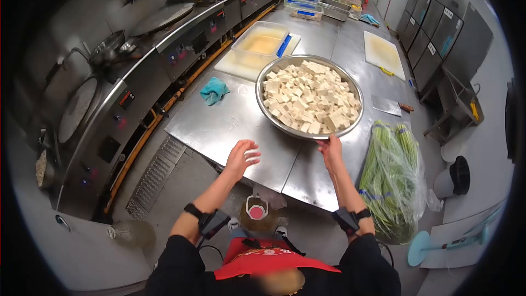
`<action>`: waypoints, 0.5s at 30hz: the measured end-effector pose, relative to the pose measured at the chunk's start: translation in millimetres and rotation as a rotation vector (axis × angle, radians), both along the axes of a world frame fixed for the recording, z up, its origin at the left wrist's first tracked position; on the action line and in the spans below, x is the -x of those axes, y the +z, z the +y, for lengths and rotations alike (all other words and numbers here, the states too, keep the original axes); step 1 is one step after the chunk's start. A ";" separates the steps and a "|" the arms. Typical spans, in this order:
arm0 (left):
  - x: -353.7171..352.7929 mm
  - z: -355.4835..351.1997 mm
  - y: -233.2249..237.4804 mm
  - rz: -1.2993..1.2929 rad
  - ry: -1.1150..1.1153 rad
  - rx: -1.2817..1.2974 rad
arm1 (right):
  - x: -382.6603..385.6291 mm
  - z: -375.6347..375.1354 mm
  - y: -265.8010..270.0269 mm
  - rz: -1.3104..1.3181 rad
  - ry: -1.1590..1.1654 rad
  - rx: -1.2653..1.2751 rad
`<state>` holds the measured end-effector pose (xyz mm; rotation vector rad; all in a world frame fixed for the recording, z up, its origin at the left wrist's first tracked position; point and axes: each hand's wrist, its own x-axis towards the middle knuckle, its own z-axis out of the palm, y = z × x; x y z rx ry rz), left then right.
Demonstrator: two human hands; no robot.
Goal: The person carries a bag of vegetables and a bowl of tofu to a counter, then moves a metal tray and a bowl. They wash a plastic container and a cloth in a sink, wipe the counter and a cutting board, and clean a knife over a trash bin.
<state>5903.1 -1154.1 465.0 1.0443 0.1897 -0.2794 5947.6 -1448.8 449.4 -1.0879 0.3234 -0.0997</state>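
Note:
A large round metal bowl (261,100) full of pale white cubes (309,96) rests on the steel table (241,126). My right hand (330,151) grips the bowl's near rim, its fingers partly hidden beneath the edge. My left hand (241,157) is apart from the bowl, above the table's near edge, fingers spread with nothing in them. A teal cloth (214,91) lies left of the bowl. Behind the bowl, a clear plastic container (262,41) sits on a white cutting board (228,67), with a blue-edged item beside it.
A cleaver (386,105) and bagged green stalks (390,175) lie on the right. Farther back are another white board (382,55) and lidded containers (306,11). Stoves (181,49) line the left wall. A jug (256,211) stands on the floor by my feet.

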 end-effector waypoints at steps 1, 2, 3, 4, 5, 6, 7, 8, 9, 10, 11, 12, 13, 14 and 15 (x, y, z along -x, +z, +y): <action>-22.6 1.7 2.6 0.003 -0.001 0.010 | 5.2 3.2 -1.9 -0.004 -0.013 0.023; -42.6 -0.6 5.4 0.005 -0.003 0.020 | 9.9 3.6 -2.7 0.044 -0.055 0.044; -58.9 -8.3 8.3 0.036 0.004 0.017 | 16.2 2.9 -3.0 0.092 -0.098 0.065; -73.9 -18.4 11.6 0.068 0.011 0.015 | 26.8 2.7 -3.3 0.074 -0.130 0.075; -87.9 -24.2 13.8 0.099 0.011 0.014 | 39.8 3.4 -2.1 0.055 -0.169 0.087; -102.7 -23.6 11.1 0.075 -0.092 0.051 | 53.0 12.3 0.2 0.039 -0.185 0.064; -118.4 -22.6 5.1 0.049 -0.195 0.089 | 62.6 21.3 3.4 0.023 -0.201 0.042; -130.7 -22.4 3.4 0.021 -0.296 0.127 | 67.2 24.3 7.6 0.025 -0.208 0.049; -141.0 -24.1 0.9 -0.005 -0.309 0.155 | 69.6 26.2 11.7 0.027 -0.215 0.056; -144.3 -21.8 -0.4 -0.016 -0.339 0.169 | 75.8 35.1 11.6 0.042 -0.239 0.047; -146.2 -20.6 0.6 -0.026 -0.368 0.184 | 76.5 41.4 10.8 0.031 -0.264 0.048; -147.3 -21.1 1.6 -0.029 -0.342 0.197 | 76.3 44.2 10.1 0.020 -0.289 0.050; -144.1 -22.9 -0.3 -0.016 -0.344 0.224 | 79.2 43.8 10.6 0.008 -0.314 0.052; -136.4 -27.5 -2.0 -0.003 -0.346 0.250 | 86.5 40.0 13.4 0.043 -0.337 0.057; -133.5 -30.1 -1.4 -0.005 -0.354 0.261 | 88.8 39.1 13.5 0.041 -0.353 0.052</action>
